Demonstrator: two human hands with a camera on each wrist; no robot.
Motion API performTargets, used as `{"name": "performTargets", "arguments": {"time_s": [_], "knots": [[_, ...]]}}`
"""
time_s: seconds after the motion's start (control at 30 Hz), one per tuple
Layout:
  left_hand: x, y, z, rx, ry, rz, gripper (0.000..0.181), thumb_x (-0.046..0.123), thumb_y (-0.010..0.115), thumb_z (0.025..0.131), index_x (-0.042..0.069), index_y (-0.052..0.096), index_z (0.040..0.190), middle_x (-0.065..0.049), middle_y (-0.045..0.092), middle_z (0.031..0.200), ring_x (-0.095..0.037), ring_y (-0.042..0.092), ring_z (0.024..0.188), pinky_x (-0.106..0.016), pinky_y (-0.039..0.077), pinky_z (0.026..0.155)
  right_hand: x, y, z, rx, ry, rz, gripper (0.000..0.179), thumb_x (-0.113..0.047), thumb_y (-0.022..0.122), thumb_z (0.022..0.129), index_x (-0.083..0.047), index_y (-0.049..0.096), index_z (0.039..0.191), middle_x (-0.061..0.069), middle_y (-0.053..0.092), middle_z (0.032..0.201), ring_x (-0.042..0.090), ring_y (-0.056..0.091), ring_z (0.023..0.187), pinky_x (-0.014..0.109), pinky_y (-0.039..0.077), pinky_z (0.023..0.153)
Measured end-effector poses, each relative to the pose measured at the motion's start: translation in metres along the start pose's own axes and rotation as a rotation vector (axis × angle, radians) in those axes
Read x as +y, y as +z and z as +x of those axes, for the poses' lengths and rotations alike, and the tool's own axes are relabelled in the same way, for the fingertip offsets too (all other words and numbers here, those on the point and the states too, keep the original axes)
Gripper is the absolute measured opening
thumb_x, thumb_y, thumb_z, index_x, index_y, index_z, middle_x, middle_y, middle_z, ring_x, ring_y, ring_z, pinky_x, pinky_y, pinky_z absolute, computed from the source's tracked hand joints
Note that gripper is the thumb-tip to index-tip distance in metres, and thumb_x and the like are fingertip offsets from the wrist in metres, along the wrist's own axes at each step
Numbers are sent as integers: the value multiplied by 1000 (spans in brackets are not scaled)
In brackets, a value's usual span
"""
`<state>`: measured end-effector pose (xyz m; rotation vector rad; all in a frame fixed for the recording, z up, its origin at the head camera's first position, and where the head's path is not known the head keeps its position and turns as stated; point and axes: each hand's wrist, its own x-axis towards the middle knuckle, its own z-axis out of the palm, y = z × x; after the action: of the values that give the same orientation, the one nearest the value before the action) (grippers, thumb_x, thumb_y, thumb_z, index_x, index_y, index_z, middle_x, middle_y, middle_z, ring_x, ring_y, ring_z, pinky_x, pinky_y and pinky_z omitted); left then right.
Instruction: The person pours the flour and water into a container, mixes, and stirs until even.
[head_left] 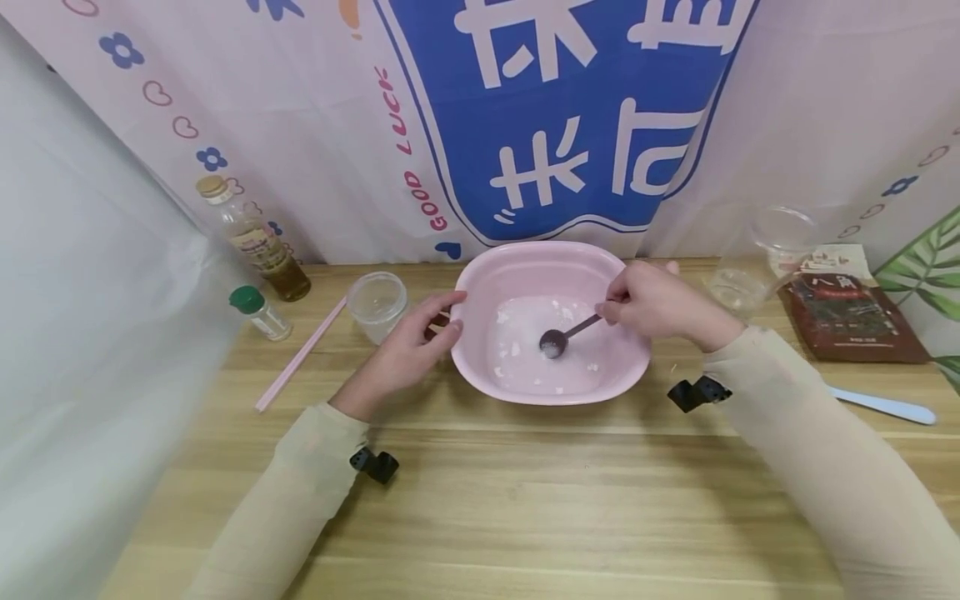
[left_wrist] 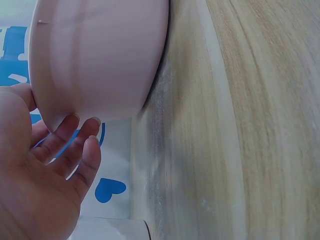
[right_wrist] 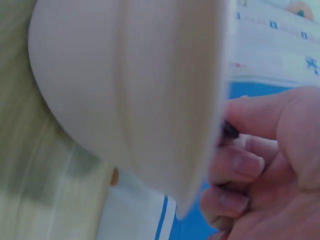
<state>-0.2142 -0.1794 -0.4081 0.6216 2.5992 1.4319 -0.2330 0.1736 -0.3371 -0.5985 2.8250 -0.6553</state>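
Observation:
A pink basin [head_left: 551, 392] stands on the wooden table with whitish liquid [head_left: 517, 354] and small white bits in it. At its left side my left hand [head_left: 416, 342] grips the rim; in the left wrist view the thumb lies over the edge and the fingers curl beneath it. From the right, my right hand [head_left: 652, 302] pinches the handle of a dark measuring spoon [head_left: 553, 343]. The spoon's round bowl is inside the basin, with something white in it. In the right wrist view the basin wall [right_wrist: 100, 85] hides most of the spoon.
Left stand an oil bottle [head_left: 262, 250], a green-capped shaker [head_left: 258, 312], pink chopsticks [head_left: 302, 354] and a clear jar [head_left: 377, 304]. On the right are a clear plastic container [head_left: 738, 287], a brown-red packet [head_left: 847, 321] and a light-blue handled utensil [head_left: 888, 406]. A printed curtain [head_left: 337, 167] hangs behind.

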Motion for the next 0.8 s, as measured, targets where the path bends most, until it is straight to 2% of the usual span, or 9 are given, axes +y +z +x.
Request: {"name": "performTargets", "arguments": {"time_s": [0.1, 0.23, 0.43, 0.63, 0.8], "knots": [[0, 0, 0, 1, 1, 1, 51, 16, 56, 111, 3, 48, 160, -21, 58, 151, -35, 65, 123, -46, 61, 98, -9, 8, 3, 26, -29, 6, 32, -20, 71, 101, -11, 74, 71, -2, 62, 62, 23, 55, 75, 49, 27, 92], [0, 1, 0, 0, 0, -4, 51, 16, 56, 111, 3, 48, 160, -21, 58, 151, -35, 65, 123, -46, 61, 98, -14, 19, 7, 113, -51, -25, 33, -19, 70, 102, -11, 69, 70, -1, 57, 60, 26, 54, 78, 49, 25, 92], [0, 1, 0, -2, -6, -3, 51, 17, 56, 111, 3, 49, 160, -22, 59, 148, -35, 66, 121, -45, 61, 97, -10, 18, 3, 193, -72, -109, 25, -14, 72, 101, -6, 74, 77, 5, 67, 70, 30, 52, 83, 52, 26, 92], [1, 0, 0, -1, -10, 4, 51, 17, 56, 112, 3, 48, 161, -22, 59, 149, -35, 65, 122, -46, 61, 98, -9, 6, -7, 149, -102, -161, 20, -11, 75, 98, -7, 77, 79, 4, 70, 75, 29, 51, 84, 49, 25, 88], [1, 0, 0, 4, -6, 7, 51, 16, 56, 111, 3, 48, 160, -22, 60, 147, -35, 66, 121, -46, 61, 97, -16, 11, -4, 110, -159, -109, 23, -11, 75, 98, -9, 74, 76, 1, 66, 70, 27, 53, 82, 48, 26, 89]]}}
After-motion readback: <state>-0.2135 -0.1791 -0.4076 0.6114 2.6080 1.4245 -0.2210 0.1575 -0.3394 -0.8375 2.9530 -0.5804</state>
